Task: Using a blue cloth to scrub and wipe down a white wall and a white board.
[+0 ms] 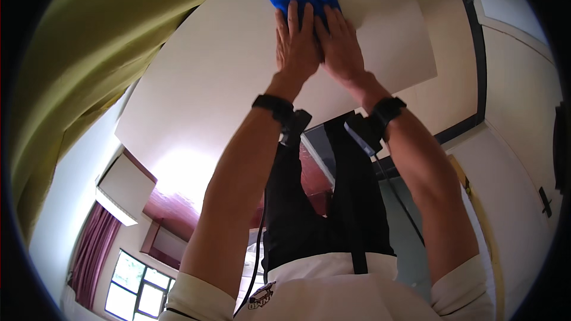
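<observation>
A blue cloth (322,0) lies bunched on a broad pale tabletop (214,67), close to the top of the view. My left hand (296,42) presses on the cloth's left half, fingers stretched forward over it. Right beside it, my right hand (341,44) bears on the cloth's other half, the thumbs and inner edges of the two hands close together. The palms face down, so what lies beneath them is hidden. Each wrist carries a black strap with a small device, the left one (290,120) and the right one (372,127).
A yellow-green curtain (93,53) hangs along the left side. Black cables (403,203) run from the wrist devices past my body. To the right are a dark-edged pale panel (450,49) and a door with a black handle (545,201). A window (136,285) shows at lower left.
</observation>
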